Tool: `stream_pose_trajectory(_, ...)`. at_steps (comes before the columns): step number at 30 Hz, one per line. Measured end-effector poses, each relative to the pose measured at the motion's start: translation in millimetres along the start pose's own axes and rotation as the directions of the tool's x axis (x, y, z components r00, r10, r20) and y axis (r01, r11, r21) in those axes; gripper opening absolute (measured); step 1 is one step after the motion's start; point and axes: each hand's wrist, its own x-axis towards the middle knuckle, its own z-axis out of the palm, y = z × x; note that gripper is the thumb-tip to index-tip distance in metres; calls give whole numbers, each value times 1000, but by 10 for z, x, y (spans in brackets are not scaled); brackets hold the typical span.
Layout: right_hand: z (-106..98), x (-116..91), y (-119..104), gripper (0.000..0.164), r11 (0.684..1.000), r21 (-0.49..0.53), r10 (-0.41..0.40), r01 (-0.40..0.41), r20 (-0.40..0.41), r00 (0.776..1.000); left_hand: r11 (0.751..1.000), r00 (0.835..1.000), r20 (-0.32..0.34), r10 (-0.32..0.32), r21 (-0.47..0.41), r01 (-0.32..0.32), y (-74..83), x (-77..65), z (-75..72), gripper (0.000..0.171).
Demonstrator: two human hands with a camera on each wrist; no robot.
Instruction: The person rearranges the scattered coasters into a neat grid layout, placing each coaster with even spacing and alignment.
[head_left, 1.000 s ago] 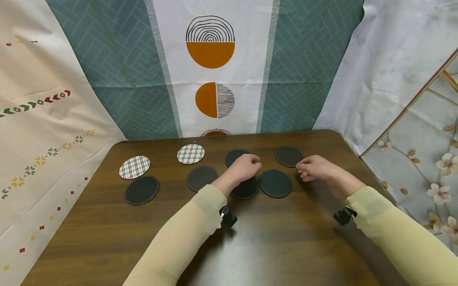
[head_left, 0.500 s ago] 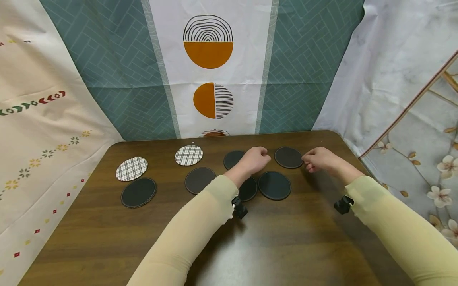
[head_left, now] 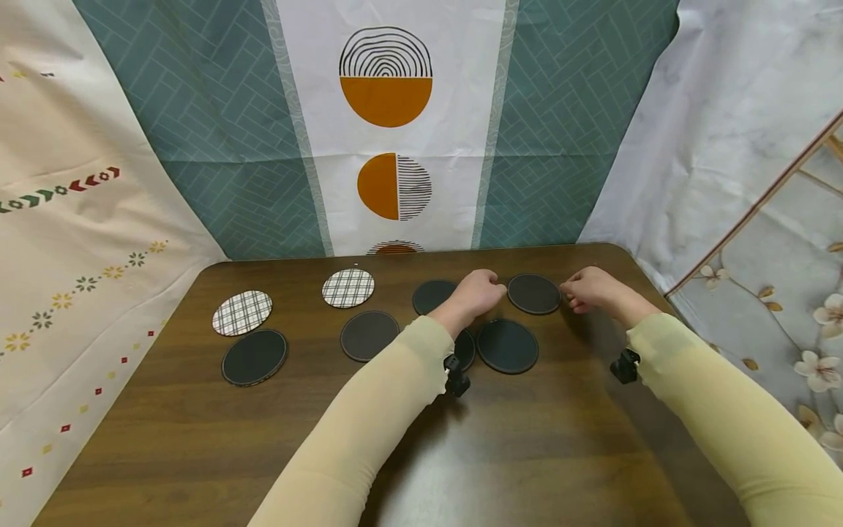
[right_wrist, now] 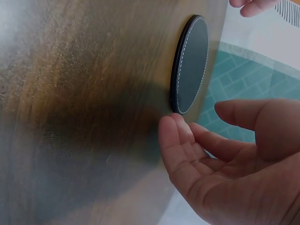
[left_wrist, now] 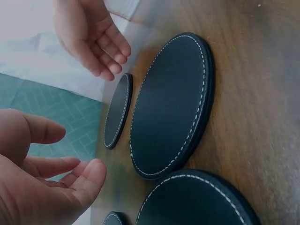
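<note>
Table (head_left: 487, 476) glare, wrist views perhaps hazy.

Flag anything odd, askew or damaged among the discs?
No spill or damage visible. Only mismatch: a plaid disc on the left and another plaid disc to its right show white checked faces, while the other discs are dark. One dark disc is partly hidden by the left sleeve, so can't be fully checked.

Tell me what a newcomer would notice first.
Probably the orange semicircles on the hanging cloth behind the table. Next, the left hand and right hand flank the rightmost black coaster. Then two pale plaid coasters, left of both hands.
</note>
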Motion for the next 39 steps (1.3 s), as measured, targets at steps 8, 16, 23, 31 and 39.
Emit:
stream_pose_trajectory(8, 9, 104, 17, 50, 1000, 5, 19, -19, 27, 999, 998, 999, 5, -35, -49, 35, -3, 52, 63, 52)
stream_pose_trajectory(16, 17, 128, 18, 42, 998, 46, 36, -38, 44, 998, 994, 996, 30, -81, -77, 84, 33, 115, 206, 53)
stream_pose_trajectory(23, 31, 117, -6, 48, 997, 64, 39, -42, 53, 998, 995, 995, 41, -89, -42, 91, 64, 138, 299, 39)
stream_pose_trajectory(31, 59, 115, -62, 45, 994, 95, 41, -46, 57, 998, 990, 992, 3, -127, -60, 127, 62, 116, 329, 25)
stream_pose_trajectory(39, 65, 126, -99, 51, 992, 118, 41, -49, 69, 997, 988, 988, 41, -146, -51, 148, -89, 347, 351, 44)
